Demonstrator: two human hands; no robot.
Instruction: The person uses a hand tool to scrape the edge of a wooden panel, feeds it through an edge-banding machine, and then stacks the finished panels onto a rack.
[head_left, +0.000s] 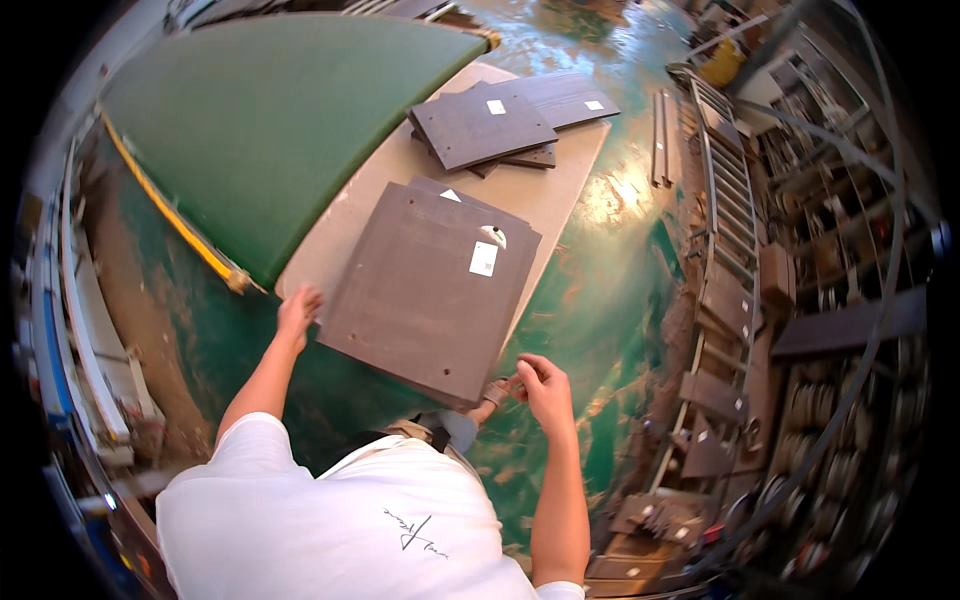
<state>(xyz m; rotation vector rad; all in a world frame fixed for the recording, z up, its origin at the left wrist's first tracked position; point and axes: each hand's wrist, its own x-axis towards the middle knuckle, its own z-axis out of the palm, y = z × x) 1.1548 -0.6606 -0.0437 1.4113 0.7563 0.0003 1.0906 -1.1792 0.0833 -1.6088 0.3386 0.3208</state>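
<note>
Centrally: one dark brown panel (425, 290), flat atop a stack on a pale board (540, 195), white label near its far right corner. Left hand (298, 312) grips the panel's near left edge. Right hand (540, 385), loosely curled, sits just off the near right corner; whether it touches cannot be told. Second panel pile (490, 125) lies farther off.

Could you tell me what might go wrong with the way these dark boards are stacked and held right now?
The near dark board overhangs the pale base sheet toward the person, so it could tip or slide off. The left hand sits at its corner and the right hand near its lower edge, where fingers might get pinched. The far pile lies unevenly and may shift.
</note>
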